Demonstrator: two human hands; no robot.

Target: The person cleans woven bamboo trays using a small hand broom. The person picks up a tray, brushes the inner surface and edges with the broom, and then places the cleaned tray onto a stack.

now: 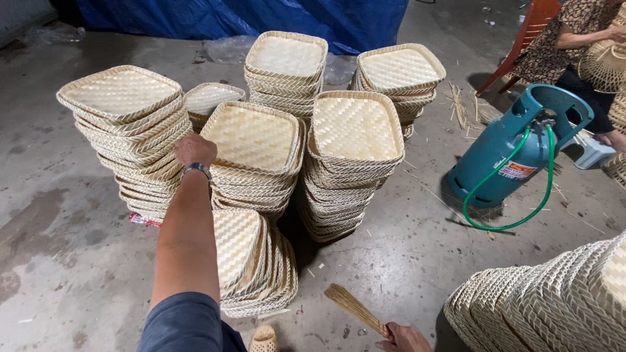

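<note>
My left hand (194, 150) reaches out, wristwatch on the wrist, and rests between two tall stacks of square woven bamboo trays: the leaning stack (130, 124) on the left and the middle stack (255, 153); whether it grips anything is hidden. Below my left arm a lower stack of trays (257, 267) lies tipped on its side. My right hand (404, 339) sits at the bottom edge, closed on the handle of a small straw broom (355, 309) whose bristles point up-left over the concrete floor.
More tray stacks (355, 156) (287, 65) (399, 75) stand behind. A teal gas cylinder (515, 146) with a green hose leans at right. Another person sits on an orange chair (531, 29) at top right. Woven baskets (554, 300) pile at lower right. A blue tarp (261, 16) hangs behind.
</note>
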